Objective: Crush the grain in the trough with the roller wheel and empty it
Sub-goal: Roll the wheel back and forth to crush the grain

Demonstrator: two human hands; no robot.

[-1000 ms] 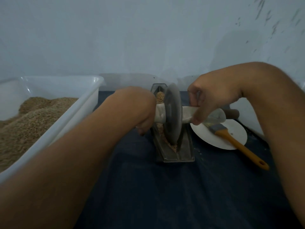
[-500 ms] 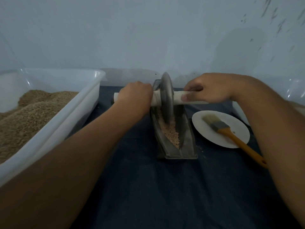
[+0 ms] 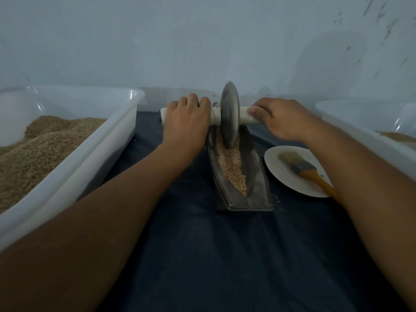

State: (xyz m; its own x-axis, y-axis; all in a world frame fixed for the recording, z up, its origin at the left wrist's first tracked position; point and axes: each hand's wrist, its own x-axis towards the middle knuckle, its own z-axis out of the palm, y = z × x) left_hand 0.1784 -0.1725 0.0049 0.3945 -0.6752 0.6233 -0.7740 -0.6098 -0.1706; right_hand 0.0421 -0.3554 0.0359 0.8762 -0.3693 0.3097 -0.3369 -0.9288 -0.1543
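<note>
Grain: the grain [image 3: 230, 164] lies in a long strip along the bottom of the trough [image 3: 258, 188], from under the wheel to the near end; it looks coarse and partly broken, though how fine it is I cannot tell.
Left hand: the left hand [image 3: 185, 122] lies over the left end of the pale axle handle [image 3: 244, 117], fingers curled over the top of it in a grip.
Right hand: the right hand [image 3: 278, 119] holds the right end of the same handle, fingers wrapped round it, thumb tip showing at the front.
Roller wheel: the roller wheel [image 3: 229, 113] stands upright on its edge between the two hands, its lower rim down in the grain at the far part of the trough.
Trough: it sits lengthwise on the dark cloth [image 3: 213, 255], near end toward the person, a few stray bits on the cloth beside it.
Stage: by my judgement the crushing is under way and not finished; the trough is full, so the emptying is not yet begun.
Left to do: more passes along the whole length, then tipping the trough out.
Round about: a white plate [image 3: 279, 176] with a brush [image 3: 304, 168] on it lies just right of the trough; the left tub [image 3: 101, 140] holds a heap of grain; the right tub [image 3: 364, 131] shows a little at the frame edge.
</note>
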